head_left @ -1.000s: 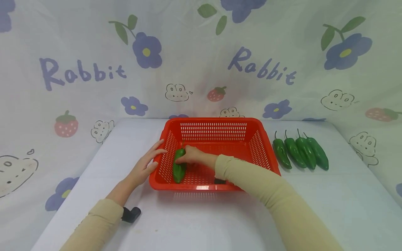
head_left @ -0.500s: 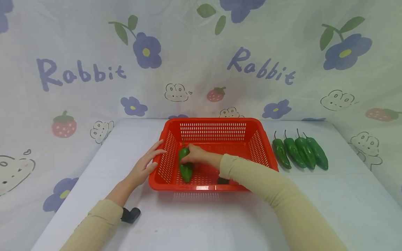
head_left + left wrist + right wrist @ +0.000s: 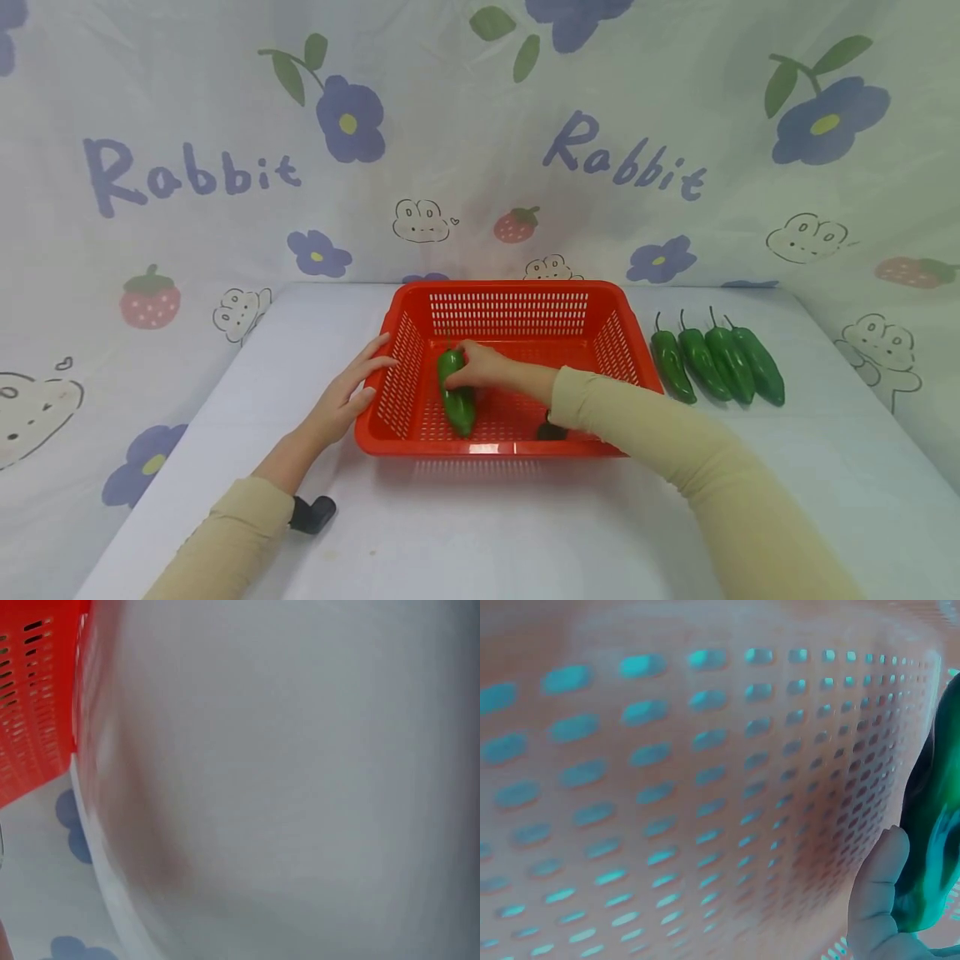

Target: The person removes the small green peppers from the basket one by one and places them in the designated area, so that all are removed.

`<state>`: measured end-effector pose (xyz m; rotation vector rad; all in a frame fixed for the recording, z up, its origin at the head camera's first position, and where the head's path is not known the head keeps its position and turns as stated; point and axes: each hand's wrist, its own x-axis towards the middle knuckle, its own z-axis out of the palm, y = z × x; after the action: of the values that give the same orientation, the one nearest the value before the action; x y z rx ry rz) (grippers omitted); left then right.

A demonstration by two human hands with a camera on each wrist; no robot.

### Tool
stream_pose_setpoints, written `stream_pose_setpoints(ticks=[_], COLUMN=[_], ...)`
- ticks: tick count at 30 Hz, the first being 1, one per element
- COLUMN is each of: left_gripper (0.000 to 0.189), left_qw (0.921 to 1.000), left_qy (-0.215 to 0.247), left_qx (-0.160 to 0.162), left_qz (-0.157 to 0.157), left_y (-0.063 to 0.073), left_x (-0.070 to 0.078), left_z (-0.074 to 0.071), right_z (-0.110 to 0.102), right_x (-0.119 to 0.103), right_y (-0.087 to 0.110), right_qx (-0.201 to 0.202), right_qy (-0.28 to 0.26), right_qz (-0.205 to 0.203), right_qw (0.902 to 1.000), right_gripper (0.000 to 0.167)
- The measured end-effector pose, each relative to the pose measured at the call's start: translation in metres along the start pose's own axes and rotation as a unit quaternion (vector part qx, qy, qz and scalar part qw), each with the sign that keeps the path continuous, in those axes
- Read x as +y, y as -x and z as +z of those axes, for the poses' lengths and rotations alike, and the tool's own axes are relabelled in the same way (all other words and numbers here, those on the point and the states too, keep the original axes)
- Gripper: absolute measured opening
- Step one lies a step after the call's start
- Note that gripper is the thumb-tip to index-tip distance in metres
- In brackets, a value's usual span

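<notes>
Inside the red plastic basket (image 3: 517, 448), toward its left side, my right hand (image 3: 483, 367) grips a green pepper (image 3: 457, 404), thumb across its near face. The pepper stands nearly lengthwise, stem toward the back wall. In the right wrist view the thumb (image 3: 881, 885) presses against the glossy pepper (image 3: 930, 855) beside the perforated basket wall (image 3: 705, 780). My left hand (image 3: 341, 400) rests on the basket's left rim with fingers spread and straight. The left wrist view shows the basket's side (image 3: 34, 697) and only a sliver of that hand at its edge.
To the right of the basket, several green peppers (image 3: 727, 362) lie side by side on the white table (image 3: 480, 533), stems toward the back. A patterned cloth (image 3: 465, 167) with flowers and rabbits hangs behind the table.
My right hand has moved the pepper a little to the right, away from the basket's left wall. The left hand and the basket have stayed in place.
</notes>
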<state>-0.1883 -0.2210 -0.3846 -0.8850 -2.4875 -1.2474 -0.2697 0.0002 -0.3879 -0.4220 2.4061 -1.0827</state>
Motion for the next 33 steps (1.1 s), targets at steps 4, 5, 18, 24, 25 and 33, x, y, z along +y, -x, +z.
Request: stream_pose_setpoints(ticks=[4, 5, 18, 24, 25, 33], left_gripper=[0.039, 0.039, 0.039, 0.039, 0.039, 0.039], left_qw=[1.0000, 1.0000, 0.9999, 0.9998, 0.9998, 0.9998], left_qy=[-0.001, -0.001, -0.012, -0.019, -0.018, -0.018], left_qx=[0.002, 0.001, 0.004, 0.005, 0.005, 0.008], left_qz=[0.003, 0.003, 0.004, 0.004, 0.004, 0.010], left_y=[0.000, 0.000, 0.000, -0.001, -0.001, -0.001], left_x=[0.000, 0.000, 0.000, 0.005, 0.005, 0.005], left_z=[0.000, 0.000, 0.000, -0.001, -0.001, 0.000], right_z=[-0.007, -0.009, -0.031, -0.044, -0.046, -0.061], right_x=[0.003, 0.003, 0.009, 0.009, 0.009, 0.009], right_y=[0.004, 0.005, 0.021, 0.032, 0.034, 0.048], right_qx=[-0.006, -0.007, -0.022, -0.025, -0.025, -0.024], right_qy=[-0.030, -0.038, -0.082, -0.090, -0.090, -0.079], right_qz=[0.007, 0.007, 0.026, 0.021, 0.020, 0.014], right_qw=[0.9995, 0.9992, 0.9960, 0.9954, 0.9954, 0.9965], right_gripper=[0.062, 0.062, 0.063, 0.064, 0.064, 0.064])
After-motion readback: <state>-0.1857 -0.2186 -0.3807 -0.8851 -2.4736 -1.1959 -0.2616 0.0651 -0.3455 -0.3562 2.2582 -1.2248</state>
